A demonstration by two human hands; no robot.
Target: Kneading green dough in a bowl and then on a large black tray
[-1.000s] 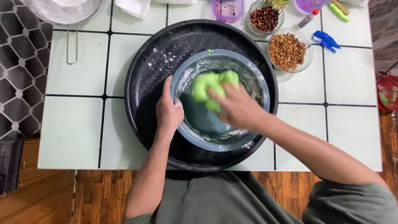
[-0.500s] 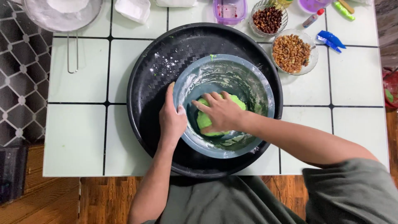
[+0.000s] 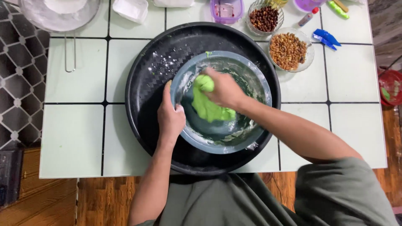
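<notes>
The right hand point(image 3: 224, 88) is inside the grey bowl point(image 3: 251, 73) and presses on the green dough point(image 3: 209, 109). Its fingers are bent over the upper end of the dough and grasp it there; the rest of the dough lies just below this hand, on the bottom of the bowl. The left hand point(image 3: 170, 118) is to the left of the dough. It grips the left rim of the bowl, with the thumb on the inner wall and the fingers closed on the outside.

The bowl stands in a big black round tray point(image 3: 146, 83), which surrounds both hands. White flour marks are on the tray above the left hand. The tray is on a table point(image 3: 75, 134) with pale tiles.

Above and to the right of the right hand there is a glass dish of light brown nuts point(image 3: 288, 51), and beyond it a smaller dish of dark nuts point(image 3: 264, 19). A purple box point(image 3: 226, 9) is straight above the right hand. Far above and to the left of the left hand, a sieve with white flour point(image 3: 58, 12) is at the corner of the table.
</notes>
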